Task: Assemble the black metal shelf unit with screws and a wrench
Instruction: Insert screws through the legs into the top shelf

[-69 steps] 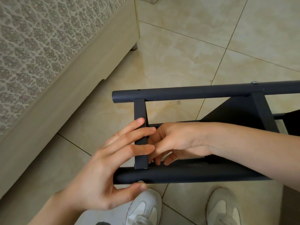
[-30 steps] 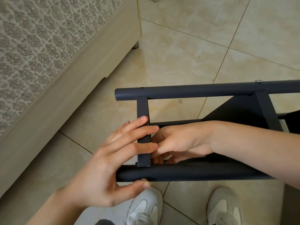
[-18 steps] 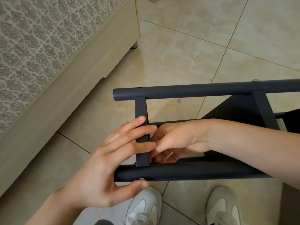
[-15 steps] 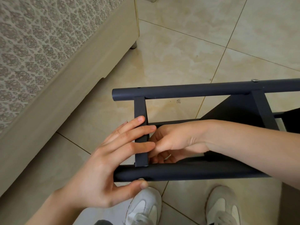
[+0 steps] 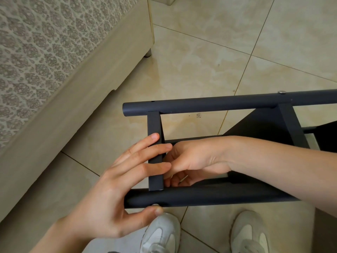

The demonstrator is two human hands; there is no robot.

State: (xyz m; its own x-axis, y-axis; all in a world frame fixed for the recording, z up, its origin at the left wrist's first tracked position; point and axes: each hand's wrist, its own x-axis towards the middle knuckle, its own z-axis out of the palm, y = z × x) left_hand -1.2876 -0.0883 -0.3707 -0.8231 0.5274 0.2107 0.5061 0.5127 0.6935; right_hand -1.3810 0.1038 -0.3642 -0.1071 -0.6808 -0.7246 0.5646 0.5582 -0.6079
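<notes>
**Fingers crowd the joint at the crossbar's foot**

Head view: the black metal shelf frame (image 5: 255,125) lies on its side over the tiled floor (image 5: 200,52), and everything happens around the short crossbar (image 5: 155,125). The left hand (image 5: 116,194) is spread flat, with straight fingers laid across the crossbar. Its thumb presses a silver screw head (image 5: 155,205) on the near tube (image 5: 218,197), just below the crossbar's foot.

The right hand (image 5: 189,161) reaches in from the crossbar's right. Its fingers are curled tight round a thin silvery piece (image 5: 183,178), right beside that same foot. Wrench or nut? Too small to tell.

At the crossbar's other end is the far tube (image 5: 218,104), with a second screw (image 5: 282,92) seated well to the right. This looks like fastening the lower joint.

The risks from here:
- If the thumb eases off, the screw could back out or spin freely instead of tightening.
- The silvery piece is pinched in a cramped corner, so one slip would drop it to the floor.
- If the crossbar shifts under those flat fingers, the holes could fall out of line and the thread could cross.
</notes>
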